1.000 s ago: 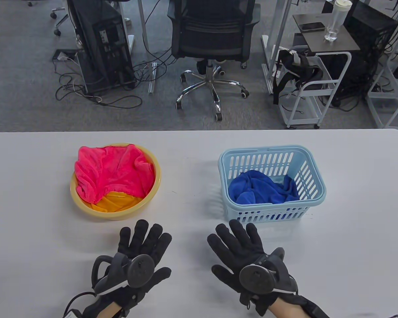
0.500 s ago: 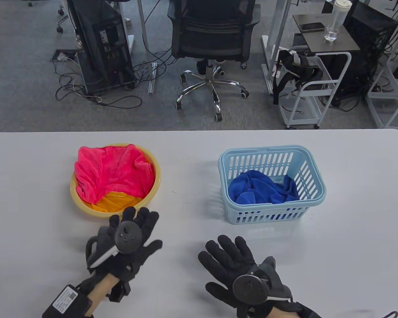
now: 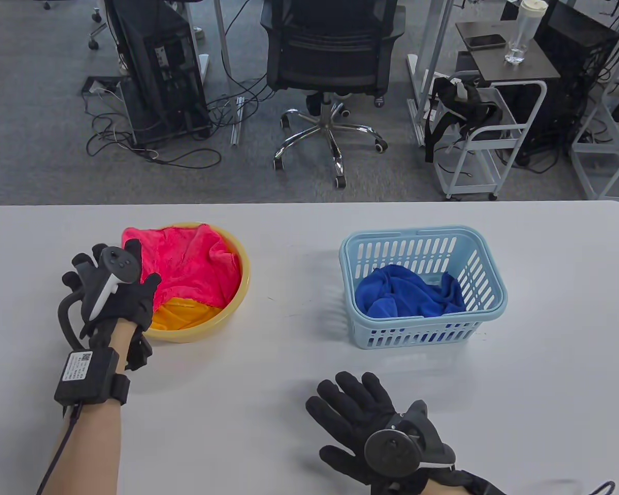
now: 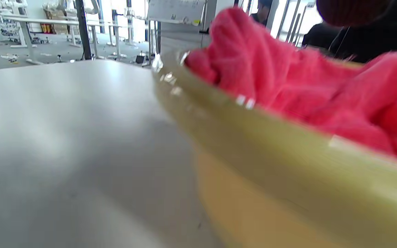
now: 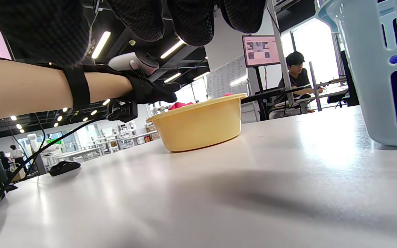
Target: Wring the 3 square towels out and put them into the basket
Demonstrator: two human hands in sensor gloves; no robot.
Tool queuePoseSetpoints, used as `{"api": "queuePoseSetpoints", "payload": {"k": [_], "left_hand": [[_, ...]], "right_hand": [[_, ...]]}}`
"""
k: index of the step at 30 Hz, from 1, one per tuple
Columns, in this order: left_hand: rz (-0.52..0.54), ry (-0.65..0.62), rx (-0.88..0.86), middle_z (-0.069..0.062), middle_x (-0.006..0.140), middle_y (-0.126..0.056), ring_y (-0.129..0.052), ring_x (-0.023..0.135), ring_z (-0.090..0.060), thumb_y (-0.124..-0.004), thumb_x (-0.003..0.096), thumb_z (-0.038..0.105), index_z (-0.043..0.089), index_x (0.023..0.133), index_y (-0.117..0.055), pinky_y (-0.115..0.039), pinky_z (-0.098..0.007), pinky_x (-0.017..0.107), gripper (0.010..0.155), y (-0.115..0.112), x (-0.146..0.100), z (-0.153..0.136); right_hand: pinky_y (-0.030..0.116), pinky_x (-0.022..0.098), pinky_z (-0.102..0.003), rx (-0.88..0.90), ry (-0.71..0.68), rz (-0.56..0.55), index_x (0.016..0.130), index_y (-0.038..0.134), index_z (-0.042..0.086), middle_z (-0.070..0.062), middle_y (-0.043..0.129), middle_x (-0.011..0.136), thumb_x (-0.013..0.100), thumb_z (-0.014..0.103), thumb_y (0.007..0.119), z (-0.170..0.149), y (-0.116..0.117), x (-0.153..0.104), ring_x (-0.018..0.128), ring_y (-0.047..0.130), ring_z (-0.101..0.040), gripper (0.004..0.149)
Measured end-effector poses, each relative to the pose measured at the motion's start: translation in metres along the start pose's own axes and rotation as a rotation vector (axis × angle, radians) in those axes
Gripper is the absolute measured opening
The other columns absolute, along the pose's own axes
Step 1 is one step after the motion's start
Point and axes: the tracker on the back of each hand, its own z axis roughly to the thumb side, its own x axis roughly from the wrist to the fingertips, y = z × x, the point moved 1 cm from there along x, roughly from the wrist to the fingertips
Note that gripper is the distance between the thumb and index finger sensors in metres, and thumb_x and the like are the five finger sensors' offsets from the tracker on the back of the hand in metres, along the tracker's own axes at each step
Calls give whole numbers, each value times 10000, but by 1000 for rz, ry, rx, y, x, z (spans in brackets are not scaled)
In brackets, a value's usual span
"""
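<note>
A pink towel (image 3: 185, 268) lies crumpled on top of an orange towel (image 3: 185, 312) in the yellow basin (image 3: 237, 304) at the table's left. A blue towel (image 3: 407, 296) lies in the light blue basket (image 3: 495, 289) on the right. My left hand (image 3: 114, 273) hovers at the basin's left rim, its thumb against the pink towel's edge and its fingers spread, gripping nothing. The left wrist view shows the basin wall (image 4: 271, 155) and pink towel (image 4: 288, 86) close up. My right hand (image 3: 351, 402) rests flat on the table in front of the basket, fingers spread.
Beyond the table's far edge stand an office chair (image 3: 330, 67), a computer tower (image 3: 160, 67) and a white cart (image 3: 490, 139). In the right wrist view a small dark object (image 5: 64, 167) lies on the table far left of the basin (image 5: 202, 124).
My left hand lifted off the table's front and moved forward and left to the basin's left rim. My right hand drew back a little toward the near edge.
</note>
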Motion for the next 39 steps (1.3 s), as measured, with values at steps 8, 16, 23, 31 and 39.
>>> {"api": "queuePoseSetpoints", "payload": {"k": [8, 16, 23, 31, 39], "left_hand": [[-28, 2, -48, 119, 1207, -228, 58, 1151, -242, -612, 531, 616, 418, 1112, -346, 30, -527, 822, 668, -6, 12, 1], [58, -158, -267, 62, 1197, -324, -64, 1181, -241, -603, 548, 544, 331, 1102, -387, -54, -534, 842, 632, 16, -7, 7], [171, -442, -537, 59, 1191, -383, -171, 1193, -237, -628, 548, 530, 340, 1097, -415, -140, -529, 860, 619, 92, -61, 22], [476, -873, -917, 86, 1188, -407, -219, 1196, -215, -631, 548, 542, 369, 1096, -429, -207, -514, 869, 609, 187, -179, 29], [691, -1082, -687, 93, 1194, -409, -225, 1202, -212, -627, 544, 550, 377, 1097, -427, -223, -521, 871, 613, 174, -274, 31]], "right_hand": [[152, 725, -680, -5, 9, 20, 1140, 348, 244, -100, 331, 1190, 542, 586, 678, 1, -1, -2, 1074, 296, -484, 764], [152, 724, -680, 9, 15, 24, 1141, 333, 237, -100, 327, 1190, 542, 588, 675, 1, -1, -2, 1073, 293, -486, 774], [150, 722, -681, 49, 8, 28, 1142, 329, 235, -102, 326, 1190, 545, 590, 670, -1, -2, -1, 1074, 292, -483, 774], [154, 724, -683, 79, 39, -40, 1142, 333, 233, -99, 339, 1189, 547, 585, 671, -9, -10, -1, 1074, 304, -482, 769], [198, 722, -699, 284, 30, -247, 1144, 356, 229, -102, 324, 1190, 557, 562, 702, -17, -46, 16, 1066, 344, -494, 758]]}}
